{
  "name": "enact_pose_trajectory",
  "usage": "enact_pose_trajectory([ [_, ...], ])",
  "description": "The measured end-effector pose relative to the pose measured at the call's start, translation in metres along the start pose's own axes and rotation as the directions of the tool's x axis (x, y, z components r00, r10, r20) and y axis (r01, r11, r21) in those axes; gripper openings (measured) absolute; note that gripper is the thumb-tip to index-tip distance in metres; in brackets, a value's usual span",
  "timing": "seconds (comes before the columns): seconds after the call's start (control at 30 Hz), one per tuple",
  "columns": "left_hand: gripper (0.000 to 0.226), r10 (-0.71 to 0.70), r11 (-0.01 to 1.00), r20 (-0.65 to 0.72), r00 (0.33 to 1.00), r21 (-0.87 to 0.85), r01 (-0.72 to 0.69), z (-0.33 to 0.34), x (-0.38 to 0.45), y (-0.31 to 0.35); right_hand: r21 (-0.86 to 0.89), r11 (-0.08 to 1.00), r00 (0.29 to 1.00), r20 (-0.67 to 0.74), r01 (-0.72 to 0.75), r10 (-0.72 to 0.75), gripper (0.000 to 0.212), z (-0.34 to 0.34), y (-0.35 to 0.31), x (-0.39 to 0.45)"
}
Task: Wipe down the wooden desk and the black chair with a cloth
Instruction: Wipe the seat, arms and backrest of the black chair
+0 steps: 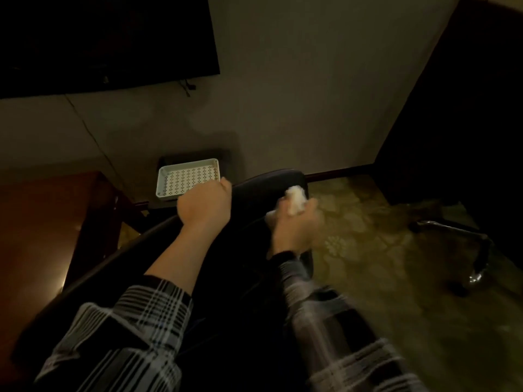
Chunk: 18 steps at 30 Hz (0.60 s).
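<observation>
Black chair (249,250) is mid-wipe: right hand (294,222) clutches the cloth (295,199) at 1 o'clock, left hand (203,203) grips its edge, desk (42,222) status unclear.

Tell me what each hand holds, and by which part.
The right hand grips a bunched white cloth around its middle. The left hand holds the black chair by its top edge.

No legible text or labels anywhere
</observation>
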<state>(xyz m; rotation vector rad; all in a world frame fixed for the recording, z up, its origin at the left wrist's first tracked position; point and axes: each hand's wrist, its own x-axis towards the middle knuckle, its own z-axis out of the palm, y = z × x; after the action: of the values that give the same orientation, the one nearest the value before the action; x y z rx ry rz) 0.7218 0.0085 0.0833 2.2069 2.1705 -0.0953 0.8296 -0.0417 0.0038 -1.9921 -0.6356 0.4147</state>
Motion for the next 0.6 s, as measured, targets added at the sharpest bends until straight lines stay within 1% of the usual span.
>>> enact_pose_trajectory([
  [0.03,0.033,-0.026,1.000,-0.015,1.000,0.018,0.026,0.003,-0.001,-0.006,-0.045,0.995,0.996,0.041,0.085,-0.083,0.032,0.008,-0.003,-0.028],
  [0.07,0.033,-0.051,0.998,-0.028,0.998,0.020,0.052,0.004,-0.001,-0.014,-0.085,0.971,0.973,0.083,0.223,-0.216,0.033,0.014,-0.006,-0.057],
  [0.1,0.035,-0.074,0.997,-0.035,0.997,0.029,0.075,0.004,-0.003,-0.022,-0.080,0.934,0.933,0.124,0.349,-0.338,0.033,0.017,-0.007,-0.079],
  [0.13,0.038,-0.102,0.994,-0.034,0.994,0.041,0.103,0.003,-0.004,-0.029,-0.054,0.898,0.892,0.150,0.438,-0.426,0.032,0.017,-0.006,-0.088],
  [0.17,0.039,-0.118,0.992,-0.044,0.992,0.042,0.119,0.003,-0.007,-0.034,-0.015,0.873,0.863,0.160,0.488,-0.480,0.032,0.017,-0.006,-0.080],
  [0.2,0.039,-0.145,0.989,-0.048,0.988,0.013,0.145,0.003,-0.009,-0.038,0.013,0.865,0.849,0.185,0.501,-0.494,0.030,0.016,-0.006,-0.064],
  [0.23,0.039,-0.141,0.990,-0.066,0.988,-0.004,0.141,0.005,-0.010,-0.040,0.024,0.879,0.859,0.205,0.475,-0.470,0.027,0.012,-0.006,-0.047],
  [0.27,0.039,-0.144,0.989,-0.063,0.988,-0.035,0.142,0.005,-0.011,-0.039,0.032,0.908,0.884,0.216,0.419,-0.415,0.025,0.008,-0.009,-0.029],
  [0.3,0.039,-0.144,0.989,-0.047,0.989,-0.026,0.143,0.005,-0.010,-0.038,0.068,0.937,0.913,0.213,0.342,-0.349,0.025,0.005,-0.011,-0.015],
  [0.37,0.041,-0.122,0.993,0.004,0.993,0.012,0.121,0.002,-0.007,-0.036,0.168,0.959,0.948,0.189,0.227,-0.257,0.026,0.008,-0.018,0.000],
  [0.4,0.043,-0.113,0.993,0.020,0.993,0.019,0.112,0.000,-0.007,-0.037,0.200,0.961,0.960,0.166,0.191,-0.226,0.026,0.011,-0.020,0.000],
  [0.47,0.043,-0.106,0.993,0.019,0.994,0.043,0.106,0.001,-0.007,-0.044,0.297,0.952,0.983,0.141,0.073,-0.119,0.023,0.017,-0.024,0.001],
  [0.53,0.040,-0.108,0.991,0.016,0.994,0.086,0.107,0.001,-0.012,-0.054,0.427,0.901,0.990,0.140,-0.072,0.013,0.019,0.018,-0.035,0.006],
  [0.57,0.039,-0.116,0.991,0.007,0.993,0.070,0.115,0.001,-0.015,-0.060,0.458,0.883,0.989,0.139,-0.105,0.046,0.020,0.021,-0.041,0.009],
  [0.6,0.040,-0.137,0.990,0.004,0.991,0.020,0.137,0.000,-0.019,-0.065,0.438,0.894,0.990,0.138,-0.097,0.040,0.021,0.023,-0.049,0.011],
])
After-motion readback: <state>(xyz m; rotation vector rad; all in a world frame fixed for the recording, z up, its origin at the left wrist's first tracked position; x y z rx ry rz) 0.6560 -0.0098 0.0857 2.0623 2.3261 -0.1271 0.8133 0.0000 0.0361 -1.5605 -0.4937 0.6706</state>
